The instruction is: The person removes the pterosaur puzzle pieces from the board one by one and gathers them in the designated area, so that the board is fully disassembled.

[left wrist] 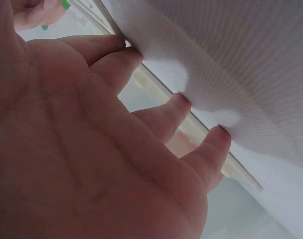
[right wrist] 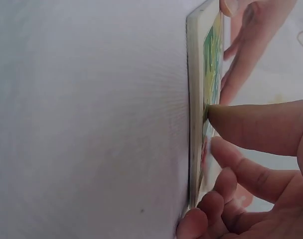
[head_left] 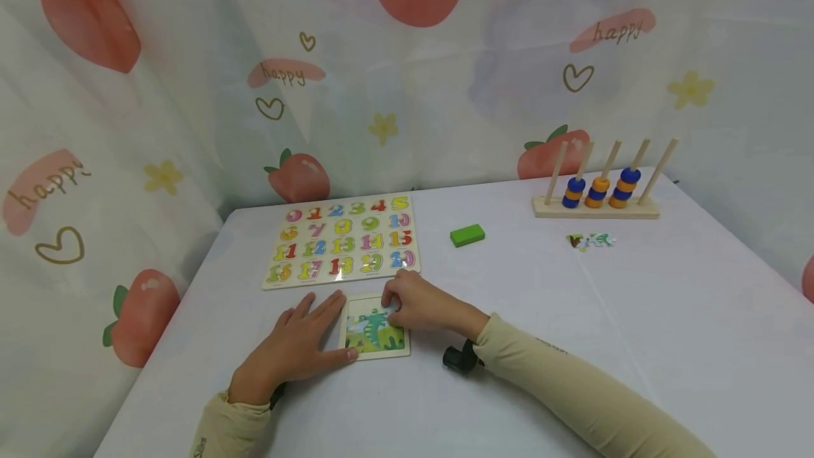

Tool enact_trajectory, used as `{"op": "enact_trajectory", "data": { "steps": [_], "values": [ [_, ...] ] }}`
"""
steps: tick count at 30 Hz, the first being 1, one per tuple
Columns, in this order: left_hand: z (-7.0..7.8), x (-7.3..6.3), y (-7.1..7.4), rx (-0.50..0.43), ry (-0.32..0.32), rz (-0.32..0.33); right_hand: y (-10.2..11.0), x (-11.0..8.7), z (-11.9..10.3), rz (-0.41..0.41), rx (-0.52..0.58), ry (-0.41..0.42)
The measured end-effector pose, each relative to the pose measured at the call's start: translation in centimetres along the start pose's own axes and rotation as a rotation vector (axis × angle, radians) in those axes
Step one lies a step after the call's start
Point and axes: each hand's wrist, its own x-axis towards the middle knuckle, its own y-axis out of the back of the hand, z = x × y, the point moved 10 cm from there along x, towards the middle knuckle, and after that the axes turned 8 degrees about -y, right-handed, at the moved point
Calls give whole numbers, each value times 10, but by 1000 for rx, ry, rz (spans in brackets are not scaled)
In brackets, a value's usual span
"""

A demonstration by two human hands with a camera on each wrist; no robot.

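A small framed jigsaw puzzle (head_left: pixel 375 334) with a green dinosaur lies on the table, its upper part pale and bare. My left hand (head_left: pixel 302 345) rests flat with fingers spread along the puzzle's left side, its thumb at the lower left corner. From the right, my right hand (head_left: pixel 422 302) reaches over the puzzle's upper right part. Its thumb (right wrist: pixel 256 124) and curled index finger pinch a small puzzle piece, mostly hidden by the fingers. The other fingers bend by the frame's edge (right wrist: pixel 194 99) in the right wrist view.
Just behind the puzzle lies a number board (head_left: pixel 343 242). A green block (head_left: pixel 467 235) sits to its right. Farther right are several loose puzzle pieces (head_left: pixel 591 241) and a wooden peg abacus (head_left: pixel 598 209) with blue and orange beads. A patterned cloth (head_left: pixel 470 104) hangs behind the table.
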Motion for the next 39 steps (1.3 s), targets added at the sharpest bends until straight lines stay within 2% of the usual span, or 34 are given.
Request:
{"op": "enact_trajectory", "data": {
  "steps": [7,12,16,23,32,39],
  "values": [
    [-1,0,-1,3,9,-2,-1,0,0,19,24,-27],
    [0,1,0,4,6,0,1,-2,-2,36,10,-3],
    [1,0,0,7,2,-1,5,-3,-3,69,12,14],
    [1,0,0,5,12,-4,15,-2,2,130,66,-14],
    [1,1,1,5,7,-5,21,-7,0,104,118,67],
    [-2,1,-2,8,19,-13,29,-13,5,151,160,43]
  ]
}}
